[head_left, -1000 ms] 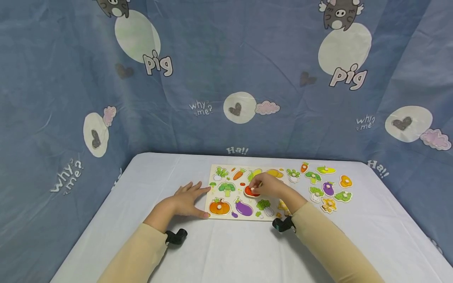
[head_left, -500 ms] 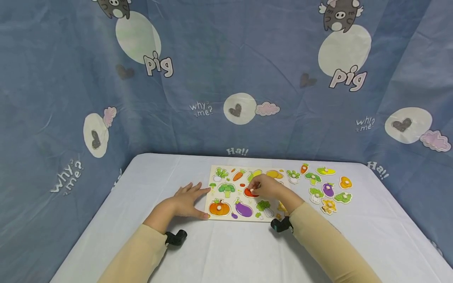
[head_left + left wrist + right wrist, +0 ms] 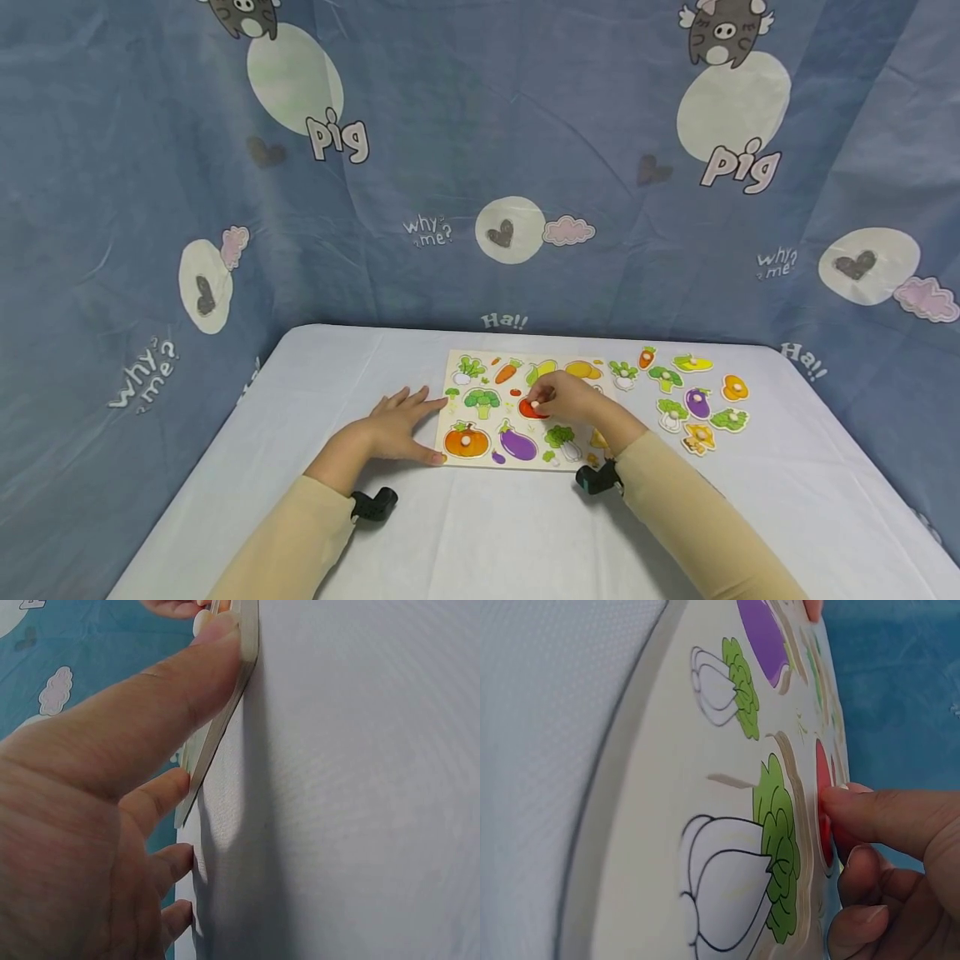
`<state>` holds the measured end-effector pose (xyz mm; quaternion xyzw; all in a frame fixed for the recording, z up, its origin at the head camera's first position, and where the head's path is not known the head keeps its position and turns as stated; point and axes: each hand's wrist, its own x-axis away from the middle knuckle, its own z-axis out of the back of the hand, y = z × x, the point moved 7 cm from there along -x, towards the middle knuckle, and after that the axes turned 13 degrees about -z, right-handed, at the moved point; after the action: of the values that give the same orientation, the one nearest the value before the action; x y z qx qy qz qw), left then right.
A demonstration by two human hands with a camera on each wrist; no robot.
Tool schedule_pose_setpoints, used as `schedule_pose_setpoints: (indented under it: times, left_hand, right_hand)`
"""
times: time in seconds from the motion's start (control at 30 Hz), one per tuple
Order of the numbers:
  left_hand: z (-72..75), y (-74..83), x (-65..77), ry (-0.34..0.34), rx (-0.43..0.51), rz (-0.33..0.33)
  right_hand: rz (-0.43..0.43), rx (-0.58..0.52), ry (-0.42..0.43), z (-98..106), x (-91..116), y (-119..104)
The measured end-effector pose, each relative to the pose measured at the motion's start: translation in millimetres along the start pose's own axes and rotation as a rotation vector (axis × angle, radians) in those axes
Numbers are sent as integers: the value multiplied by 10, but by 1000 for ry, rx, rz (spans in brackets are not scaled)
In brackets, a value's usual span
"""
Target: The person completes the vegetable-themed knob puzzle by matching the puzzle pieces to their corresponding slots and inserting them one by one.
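A wooden vegetable puzzle board (image 3: 517, 465) lies on the white table. My left hand (image 3: 396, 427) spreads its fingers at the board's left side. In the left wrist view the thumb (image 3: 165, 697) presses the board's corner, and a fingertip reaches its edge. With thumb and fingers my right hand (image 3: 566, 396) pinches the small knob of a red tomato puzzle piece (image 3: 825, 832), which sits at the tomato place mid-board. A pumpkin piece (image 3: 467, 442) with a knob is in the board's near left corner. The right forearm covers the board's right part.
Several loose knobbed pieces lie right of the board, among them a carrot (image 3: 647, 358), a broccoli (image 3: 666, 379), an eggplant (image 3: 697, 403) and a yellow-orange piece (image 3: 735, 387). A blue printed cloth (image 3: 420, 283) hangs behind the table.
The tomato piece has come down flatter onto the board, and my right hand has shifted very slightly with it. My left hand stays in place.
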<state>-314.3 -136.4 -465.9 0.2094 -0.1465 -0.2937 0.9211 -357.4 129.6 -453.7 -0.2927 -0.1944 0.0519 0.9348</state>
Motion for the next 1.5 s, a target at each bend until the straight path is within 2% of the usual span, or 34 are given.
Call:
schedule_pose_setpoints:
  times: [0.27, 0.53, 0.73, 0.97, 1.17, 1.5]
  left_hand:
    - [9, 13, 15, -11, 0, -2]
    - [21, 7, 13, -7, -8, 1]
    - [-12, -9, 0, -11, -11, 4]
    - [-21, 8, 6, -12, -1, 8]
    - [-10, 21, 14, -6, 5, 7]
    - [2, 34, 17, -3, 1, -3]
  right_hand:
    - [0, -22, 13, 77, 98, 0]
    - [59, -4, 51, 184, 222, -34]
    - [147, -1, 72, 293, 368, -41]
    - [100, -35, 103, 435, 550, 72]
    - [100, -56, 150, 554, 690, 200]
    - [67, -85, 221, 730, 878, 490]
